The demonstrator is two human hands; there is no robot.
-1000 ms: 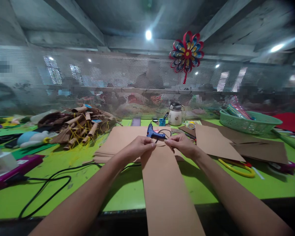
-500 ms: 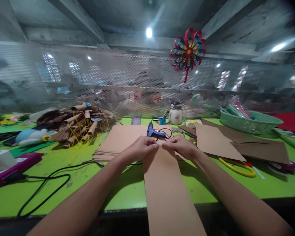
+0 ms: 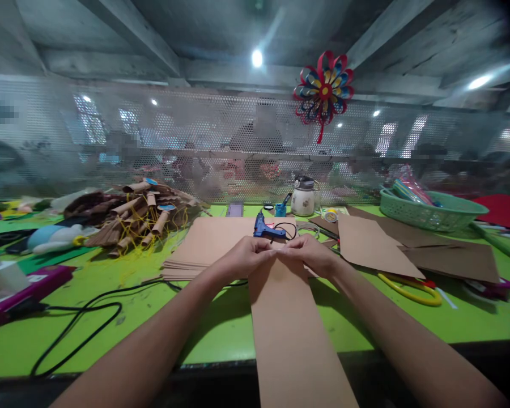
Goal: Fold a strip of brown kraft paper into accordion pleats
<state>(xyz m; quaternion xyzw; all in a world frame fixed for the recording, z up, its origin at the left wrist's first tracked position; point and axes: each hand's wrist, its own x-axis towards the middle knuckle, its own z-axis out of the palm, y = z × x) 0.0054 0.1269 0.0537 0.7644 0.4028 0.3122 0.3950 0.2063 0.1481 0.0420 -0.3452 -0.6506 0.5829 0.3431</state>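
A long strip of brown kraft paper [image 3: 295,328] runs from my hands toward me and past the table's front edge. At its far end my left hand [image 3: 255,254] pinches the edge between thumb and fingers. My right hand [image 3: 308,251] pinches the same edge, its thumb almost meeting the left one. Just beyond my fingers lies a blue glue gun [image 3: 268,227] on a stack of brown paper sheets [image 3: 208,241].
Bundled brown paper rolls [image 3: 142,212] with yellow string lie left. A black cord [image 3: 85,309] loops from a purple power strip [image 3: 29,290]. Yellow-handled scissors [image 3: 410,292], a brown sheet [image 3: 374,246] and a green basket [image 3: 433,215] are right. A white jar [image 3: 303,198] stands behind.
My thumbs have come closer together along the far edge of the paper strip. The strip and the things on the table stay nearly where they were.
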